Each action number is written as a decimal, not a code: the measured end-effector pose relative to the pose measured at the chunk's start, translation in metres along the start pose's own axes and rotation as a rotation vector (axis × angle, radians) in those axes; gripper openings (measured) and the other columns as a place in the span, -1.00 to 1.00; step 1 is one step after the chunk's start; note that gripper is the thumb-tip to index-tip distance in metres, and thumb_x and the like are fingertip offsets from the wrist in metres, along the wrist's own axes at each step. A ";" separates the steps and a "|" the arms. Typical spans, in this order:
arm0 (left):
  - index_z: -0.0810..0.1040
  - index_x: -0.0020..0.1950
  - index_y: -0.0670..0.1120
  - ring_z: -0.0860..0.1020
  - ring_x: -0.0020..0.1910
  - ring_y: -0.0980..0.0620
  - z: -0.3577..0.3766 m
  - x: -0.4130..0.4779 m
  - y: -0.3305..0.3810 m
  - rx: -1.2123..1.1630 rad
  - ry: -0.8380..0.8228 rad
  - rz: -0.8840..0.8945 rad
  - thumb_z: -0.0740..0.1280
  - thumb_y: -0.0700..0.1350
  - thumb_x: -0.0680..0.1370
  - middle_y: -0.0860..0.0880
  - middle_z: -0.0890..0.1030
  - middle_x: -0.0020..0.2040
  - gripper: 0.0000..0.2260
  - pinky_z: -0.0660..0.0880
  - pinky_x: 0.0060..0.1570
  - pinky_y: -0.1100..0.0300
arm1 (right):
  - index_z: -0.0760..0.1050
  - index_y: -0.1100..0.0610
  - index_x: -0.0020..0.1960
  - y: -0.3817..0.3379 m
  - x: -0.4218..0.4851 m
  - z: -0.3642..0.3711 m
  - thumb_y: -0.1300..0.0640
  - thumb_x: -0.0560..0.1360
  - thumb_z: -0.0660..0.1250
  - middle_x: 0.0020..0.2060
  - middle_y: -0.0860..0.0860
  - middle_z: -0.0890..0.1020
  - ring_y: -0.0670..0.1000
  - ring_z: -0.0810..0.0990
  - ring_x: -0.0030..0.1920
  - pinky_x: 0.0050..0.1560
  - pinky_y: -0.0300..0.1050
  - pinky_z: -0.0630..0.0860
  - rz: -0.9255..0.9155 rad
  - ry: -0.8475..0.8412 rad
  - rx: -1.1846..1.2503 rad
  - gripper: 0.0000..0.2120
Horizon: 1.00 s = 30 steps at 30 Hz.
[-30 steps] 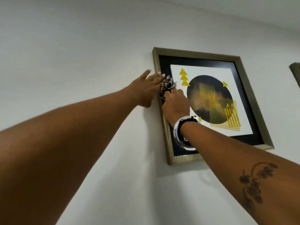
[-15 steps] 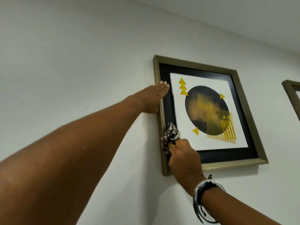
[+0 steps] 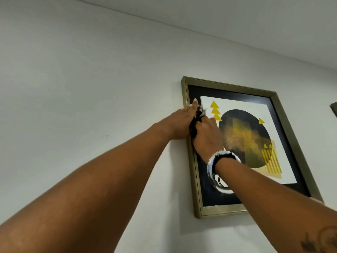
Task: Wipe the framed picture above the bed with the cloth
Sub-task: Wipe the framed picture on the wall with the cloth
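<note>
A framed picture (image 3: 284, 128) hangs on the white wall, with a gold frame, a black mat and a dark circle with yellow triangles. My left hand (image 3: 179, 123) lies flat against the frame's left edge, fingers stretched upward. My right hand (image 3: 207, 137) is closed on a bunched black-and-white patterned cloth (image 3: 199, 114) and presses it to the glass near the upper left corner, right beside my left hand. Only the top of the cloth shows above my knuckles. Bracelets ring my right wrist.
The corner of a second frame (image 3: 334, 109) shows at the right edge of the view. The ceiling line (image 3: 164, 24) runs above the picture. Plain white wall (image 3: 82, 88) stretches to the left.
My right hand has swept the cloth from the lower left corner of the picture back up the left side to the upper left. My left hand stays on the frame's left edge.
</note>
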<state>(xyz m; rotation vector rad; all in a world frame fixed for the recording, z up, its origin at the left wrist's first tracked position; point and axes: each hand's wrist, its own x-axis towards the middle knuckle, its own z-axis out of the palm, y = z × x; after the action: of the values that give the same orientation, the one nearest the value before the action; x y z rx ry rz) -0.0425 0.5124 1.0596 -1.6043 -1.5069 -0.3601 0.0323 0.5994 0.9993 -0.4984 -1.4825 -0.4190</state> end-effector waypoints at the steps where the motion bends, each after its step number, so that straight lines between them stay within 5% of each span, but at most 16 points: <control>1: -0.31 0.55 -0.11 0.11 0.55 -0.19 0.000 0.000 0.000 0.006 -0.010 -0.005 0.31 -0.19 0.51 -0.18 0.01 0.60 -0.13 0.12 0.50 0.00 | 0.55 0.31 -0.02 0.001 -0.013 0.001 0.40 0.38 0.20 0.09 0.23 0.55 0.27 0.43 0.06 -0.14 0.15 0.50 -0.004 0.011 0.022 -0.77; 7: -0.32 0.55 -0.05 -0.03 0.59 -0.13 0.000 -0.001 0.002 0.028 -0.053 -0.045 0.29 -0.31 0.46 -0.12 -0.10 0.61 -0.09 0.07 0.53 0.00 | 0.55 0.23 -0.30 0.008 -0.124 0.003 0.37 0.24 0.16 -0.27 0.20 0.58 0.24 0.54 -0.28 -0.36 0.03 0.55 0.003 0.040 0.121 -0.80; 11: -0.28 0.56 -0.05 -0.07 0.59 -0.09 0.000 0.000 0.004 0.038 -0.068 -0.069 0.27 -0.21 0.46 -0.09 -0.13 0.61 -0.12 0.06 0.54 -0.01 | 0.58 0.20 -0.39 0.019 -0.167 -0.002 0.30 0.24 0.30 -0.35 0.13 0.59 0.10 0.58 -0.40 -0.42 -0.17 0.54 -0.067 -0.015 0.099 -0.90; 15: -0.27 0.56 -0.10 -0.22 0.58 0.03 0.002 0.003 0.004 0.109 -0.064 -0.019 0.23 0.04 0.49 -0.08 -0.19 0.61 -0.15 -0.12 0.54 0.08 | 0.55 0.19 -0.46 0.036 -0.179 -0.005 0.24 0.29 0.18 -0.31 0.10 0.58 0.04 0.50 -0.35 -0.44 -0.28 0.46 -0.199 0.043 0.057 -0.78; 19: -0.34 0.55 -0.13 -0.31 0.55 -0.01 0.009 0.003 0.004 0.278 -0.096 0.010 0.31 0.41 0.34 -0.08 -0.31 0.58 0.14 -0.17 0.55 0.00 | 0.59 0.23 -0.34 0.061 -0.196 -0.003 0.23 0.43 0.13 -0.07 0.05 0.52 0.08 0.53 -0.21 -0.34 -0.17 0.53 -0.279 0.107 0.001 -0.70; 27: -0.38 0.53 -0.12 -0.36 0.53 -0.04 0.010 0.007 0.003 0.320 -0.140 0.006 0.39 0.49 0.15 -0.10 -0.34 0.57 0.34 -0.21 0.54 0.01 | 0.63 0.26 -0.22 0.123 -0.195 -0.016 0.39 0.15 0.26 -0.19 0.22 0.64 0.27 0.57 -0.25 -0.31 0.06 0.57 0.133 -0.223 -0.168 -0.74; 30: -0.37 0.53 -0.13 -0.36 0.53 -0.04 0.009 0.006 0.003 0.320 -0.137 0.009 0.40 0.48 0.15 -0.10 -0.34 0.57 0.34 -0.20 0.54 0.00 | 0.58 0.23 -0.17 0.138 -0.184 -0.021 0.35 0.24 0.34 -0.10 0.19 0.58 0.22 0.52 -0.13 -0.26 0.00 0.53 0.356 -0.348 -0.256 -0.82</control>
<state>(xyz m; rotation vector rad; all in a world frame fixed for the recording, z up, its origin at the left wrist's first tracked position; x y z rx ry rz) -0.0415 0.5238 1.0577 -1.4026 -1.5694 -0.0005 0.1167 0.6952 0.8066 -1.0641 -1.6369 -0.2466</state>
